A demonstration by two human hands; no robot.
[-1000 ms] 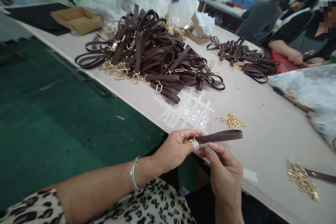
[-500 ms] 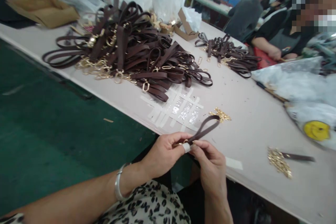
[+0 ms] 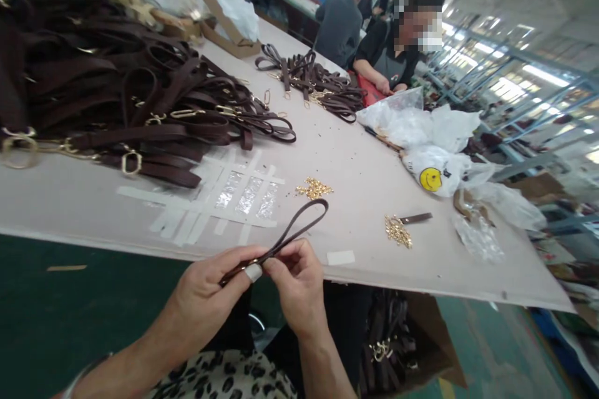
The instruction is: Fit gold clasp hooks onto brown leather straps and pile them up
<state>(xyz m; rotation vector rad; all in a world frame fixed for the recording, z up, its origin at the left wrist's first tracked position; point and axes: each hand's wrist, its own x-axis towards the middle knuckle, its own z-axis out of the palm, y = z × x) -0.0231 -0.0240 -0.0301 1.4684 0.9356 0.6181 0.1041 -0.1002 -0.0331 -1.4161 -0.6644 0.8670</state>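
Note:
A dark brown leather strap (image 3: 304, 219), bent into a loop, is held between both hands at the table's front edge. My left hand (image 3: 210, 293) pinches its lower end, and a pale wrap covers the thumb tip. Close beside it, my right hand (image 3: 297, 283) grips the strap at the base of the loop with thumb and fingers. Some metal shows by the left fingers, but its shape is mostly hidden. Just beyond the loop lies a small heap of gold-coloured metal pieces (image 3: 314, 189). A second heap of gold pieces (image 3: 397, 232) lies to the right, touching a short brown strap (image 3: 416, 218).
A large pile of brown straps with gold rings (image 3: 159, 93) covers the table's left. A smaller strap pile (image 3: 318, 84) lies farther back, near a seated person (image 3: 388, 62). Plastic bags (image 3: 435, 162) line the right side. Below the table, a cardboard box (image 3: 430, 343) stands beside more straps.
The view has swung to the right, so the table things appear farther left and the box below shows. Both hands still hold the looped strap, with little change in grip.

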